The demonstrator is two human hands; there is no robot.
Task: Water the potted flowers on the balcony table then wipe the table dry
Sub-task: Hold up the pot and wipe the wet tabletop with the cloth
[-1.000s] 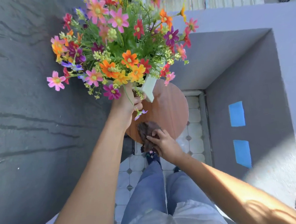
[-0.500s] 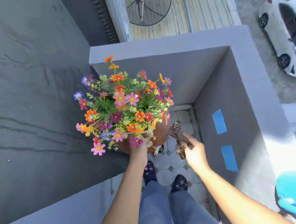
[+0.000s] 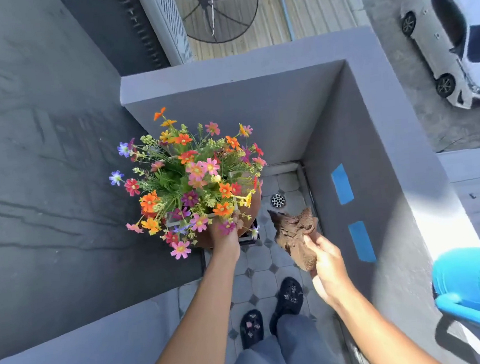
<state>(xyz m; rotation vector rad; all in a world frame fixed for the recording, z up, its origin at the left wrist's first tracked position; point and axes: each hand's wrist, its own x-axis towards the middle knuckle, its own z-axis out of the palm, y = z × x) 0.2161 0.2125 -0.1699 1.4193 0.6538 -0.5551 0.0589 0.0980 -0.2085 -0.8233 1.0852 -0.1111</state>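
Flowers point(image 3: 191, 180) hide most of the table point(image 3: 250, 210) and the left hand point(image 3: 226, 236).

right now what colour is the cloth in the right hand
Brown; the cloth shows best in the head view, pinched by the right hand.

Flowers point(image 3: 192, 183) over table point(image 3: 250, 210); tiled floor point(image 3: 259, 271) beside

Brown cloth point(image 3: 295, 235), a soft, napped terry-like fabric, matt and crumpled. Round table top point(image 3: 250, 210) in reddish-brown wood finish, smooth with a faint sheen. Flowers point(image 3: 191, 180) with bright, matt petals. Balcony wall point(image 3: 254, 104) of grey render, matt and fine-grained. Floor tiles point(image 3: 260, 279), pale ceramic, smooth. Watering can point(image 3: 477, 282) of blue plastic, glossy. Drain cover point(image 3: 277, 200), perforated metal.
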